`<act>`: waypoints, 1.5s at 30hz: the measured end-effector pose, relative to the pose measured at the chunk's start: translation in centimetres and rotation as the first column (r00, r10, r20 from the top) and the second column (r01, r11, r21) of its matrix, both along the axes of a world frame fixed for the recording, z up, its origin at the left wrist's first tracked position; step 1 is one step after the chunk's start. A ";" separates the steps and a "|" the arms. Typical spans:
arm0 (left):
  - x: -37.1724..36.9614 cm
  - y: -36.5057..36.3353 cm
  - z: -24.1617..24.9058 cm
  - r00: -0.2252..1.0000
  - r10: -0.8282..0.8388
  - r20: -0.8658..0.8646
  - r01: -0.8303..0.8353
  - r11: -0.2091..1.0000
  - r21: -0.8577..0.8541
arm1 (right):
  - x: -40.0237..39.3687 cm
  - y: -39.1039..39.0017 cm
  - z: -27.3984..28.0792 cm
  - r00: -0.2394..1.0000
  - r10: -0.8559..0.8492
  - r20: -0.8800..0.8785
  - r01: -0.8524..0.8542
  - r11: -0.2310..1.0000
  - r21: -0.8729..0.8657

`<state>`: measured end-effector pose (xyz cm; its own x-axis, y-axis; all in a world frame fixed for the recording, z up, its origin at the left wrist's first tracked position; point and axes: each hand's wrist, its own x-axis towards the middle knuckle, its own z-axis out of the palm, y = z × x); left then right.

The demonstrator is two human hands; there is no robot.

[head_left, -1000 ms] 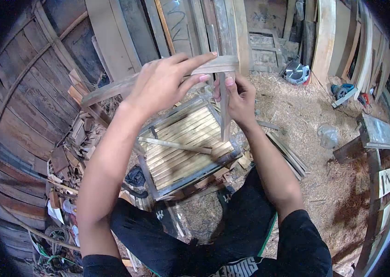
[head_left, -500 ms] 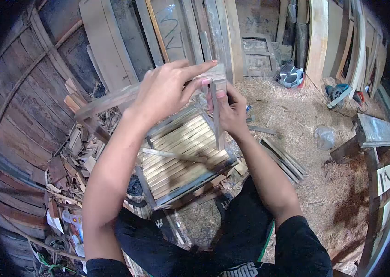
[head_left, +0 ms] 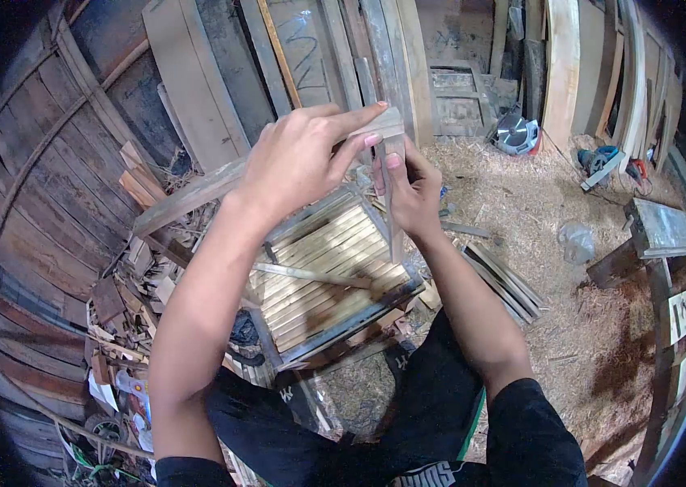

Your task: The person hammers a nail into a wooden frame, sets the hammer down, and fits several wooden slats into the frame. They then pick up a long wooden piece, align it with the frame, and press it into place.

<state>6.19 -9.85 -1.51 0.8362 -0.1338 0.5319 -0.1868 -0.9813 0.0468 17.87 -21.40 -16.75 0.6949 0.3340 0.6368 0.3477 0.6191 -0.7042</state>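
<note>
My left hand (head_left: 298,154) grips a long wooden piece (head_left: 189,195) near its right end, index finger stretched along the top. My right hand (head_left: 416,191) is closed around a second wooden piece (head_left: 396,235), which hangs down from the corner where the two pieces meet. Its thumb presses on the near face just below that corner. Below both hands lies a slatted wooden panel (head_left: 319,300) in a dark frame, with a thin stick (head_left: 310,276) lying across its slats.
Scrap wood (head_left: 128,284) is piled at the left. Boards (head_left: 197,81) lean along the back. A circular saw (head_left: 515,132) and another power tool (head_left: 599,162) rest on the sawdust floor. Strips (head_left: 505,280) lie right of the panel, and a metal-topped stand (head_left: 668,227) is farther right.
The long piece has turned slightly in my hands, and its left end now shows a different face. Both hands appear a little farther right in view.
</note>
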 end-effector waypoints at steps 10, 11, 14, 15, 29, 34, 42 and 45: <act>0.2 0.6 -0.6 0.999 -0.037 0.013 0.036 0.998 0.043 | 0.4 -0.3 -1.0 0.998 -0.043 0.049 0.044 0.999 -0.026; 0.1 0.5 -0.5 1.000 -0.031 0.006 0.030 0.996 0.079 | 0.3 -0.3 -0.8 0.999 -0.020 0.026 0.020 1.000 0.000; 0.2 0.7 -0.8 0.999 -0.040 0.011 0.038 0.991 0.131 | 0.3 -0.6 -1.0 0.997 -0.027 0.068 0.029 0.999 -0.025; 0.2 0.8 -0.9 0.995 -0.083 0.046 0.076 0.988 0.137 | -0.1 -0.6 -0.7 0.997 -0.030 0.069 0.032 0.999 -0.023; -0.3 0.9 -1.0 0.985 -0.150 0.080 0.135 0.976 0.169 | -0.9 -0.4 -0.5 0.988 -0.065 0.140 0.082 0.990 -0.117; -1.0 1.6 -0.8 0.988 -0.137 0.068 0.123 0.976 0.178 | -1.1 -0.1 -0.7 0.983 -0.006 0.182 0.030 0.991 -0.133; -1.3 2.0 -0.7 0.983 -0.162 0.081 0.150 0.978 0.144 | -1.4 0.2 -0.4 0.976 -0.035 0.213 0.064 0.989 -0.130; -1.5 1.8 -0.4 0.991 -0.128 0.040 0.122 0.984 0.132 | -1.5 0.2 -0.1 0.979 -0.042 0.198 0.066 0.991 -0.117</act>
